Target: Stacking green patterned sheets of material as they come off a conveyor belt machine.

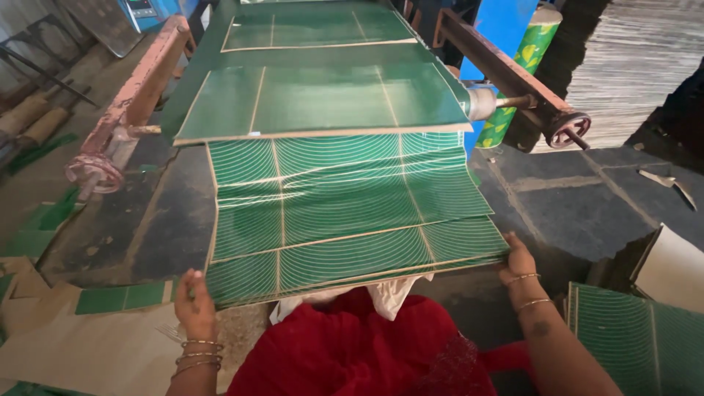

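Dark stone flooring [579, 213] lies under a rusty roller machine [128, 95] that feeds out green printed cardboard sheets [323, 95]. Overlapping sheets form a fanned stack [345, 220] sloping toward the person. Left hand [194, 302] grips the stack's near-left corner, fingers curled on it. Right hand [519, 260] clasps the near-right corner. More green sheets [638, 337] rest at right.

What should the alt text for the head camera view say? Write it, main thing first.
A person's left hand and right hand grip the near corners of a stack of green printed sheets with curved white lines. More sheets come off a machine beyond, over a dark floor.
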